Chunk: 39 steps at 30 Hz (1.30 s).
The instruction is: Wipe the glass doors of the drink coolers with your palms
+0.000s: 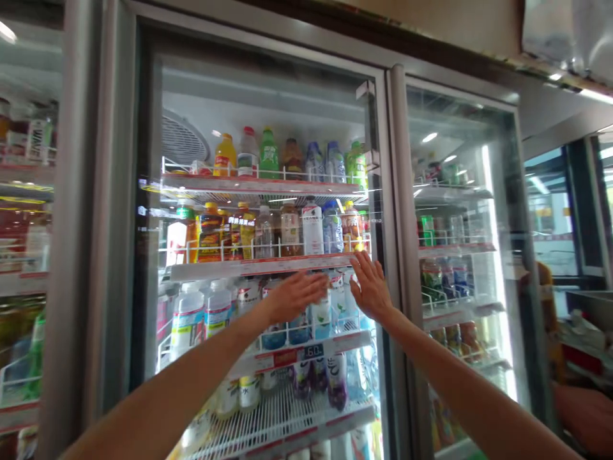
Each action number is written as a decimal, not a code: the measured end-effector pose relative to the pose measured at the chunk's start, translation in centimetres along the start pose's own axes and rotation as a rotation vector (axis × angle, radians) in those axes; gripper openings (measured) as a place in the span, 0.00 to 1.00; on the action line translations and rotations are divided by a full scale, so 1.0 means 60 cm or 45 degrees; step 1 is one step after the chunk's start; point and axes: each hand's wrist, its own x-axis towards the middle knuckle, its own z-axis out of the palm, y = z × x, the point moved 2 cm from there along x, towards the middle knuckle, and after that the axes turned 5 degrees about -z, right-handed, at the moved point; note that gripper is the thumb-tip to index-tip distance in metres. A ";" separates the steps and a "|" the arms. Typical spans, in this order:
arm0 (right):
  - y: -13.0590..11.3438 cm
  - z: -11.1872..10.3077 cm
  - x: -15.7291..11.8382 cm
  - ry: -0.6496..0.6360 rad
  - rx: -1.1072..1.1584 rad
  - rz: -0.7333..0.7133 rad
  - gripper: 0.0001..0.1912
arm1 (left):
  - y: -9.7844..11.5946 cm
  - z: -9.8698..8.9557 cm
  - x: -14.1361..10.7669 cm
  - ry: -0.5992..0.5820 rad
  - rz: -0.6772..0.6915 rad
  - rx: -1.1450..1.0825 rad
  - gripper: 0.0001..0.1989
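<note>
My left hand [297, 296] is stretched out flat before the middle fridge's glass door [287, 83], its fingers pointing right and a little blurred. To its right, my right hand [368, 285] is raised with the fingers extended, near the right side of that door. Neither hand holds anything. Whether either one touches the glass I cannot tell. Behind the hands, beyond the glass, are white-and-blue bottles [322, 316] on the third shelf. Above them a shelf holds a white bottle [312, 227] and a blue-capped bottle [332, 227].
More bottles, among them a green bottle [269, 154], line the top shelf. A metal door post [403, 191] separates this door from the right fridge [460, 223]. Another fridge [23, 223] stands at left. Part of a person's arm [585, 412] shows at lower right.
</note>
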 end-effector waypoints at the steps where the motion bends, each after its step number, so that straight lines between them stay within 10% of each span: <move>1: 0.016 -0.006 -0.001 0.005 -0.014 0.015 0.31 | -0.024 -0.007 0.025 0.015 -0.128 0.020 0.23; 5: 0.068 -0.024 -0.008 -0.007 -0.066 0.049 0.30 | -0.064 -0.007 0.114 0.151 -0.551 0.089 0.23; 12: 0.091 -0.045 -0.063 -0.091 -0.097 -0.043 0.28 | 0.193 0.089 0.070 -0.049 0.124 -0.082 0.22; 15: 0.103 -0.056 -0.061 -0.092 -0.086 -0.055 0.28 | 0.157 0.075 0.088 -0.028 0.152 -0.087 0.23; 19: 0.109 -0.059 -0.053 -0.081 -0.046 -0.031 0.29 | 0.078 0.058 0.136 0.039 -0.334 0.021 0.25; 26: 0.077 -0.040 -0.087 -0.133 0.008 -0.084 0.31 | 0.178 0.079 0.058 -0.141 0.081 -0.100 0.24; 32: 0.050 -0.026 -0.042 -0.006 0.052 -0.054 0.33 | 0.012 0.010 0.024 0.132 -0.558 0.165 0.26; 39: -0.046 0.006 -0.021 -0.059 0.192 -0.227 0.34 | 0.080 -0.002 -0.114 0.018 0.011 0.094 0.21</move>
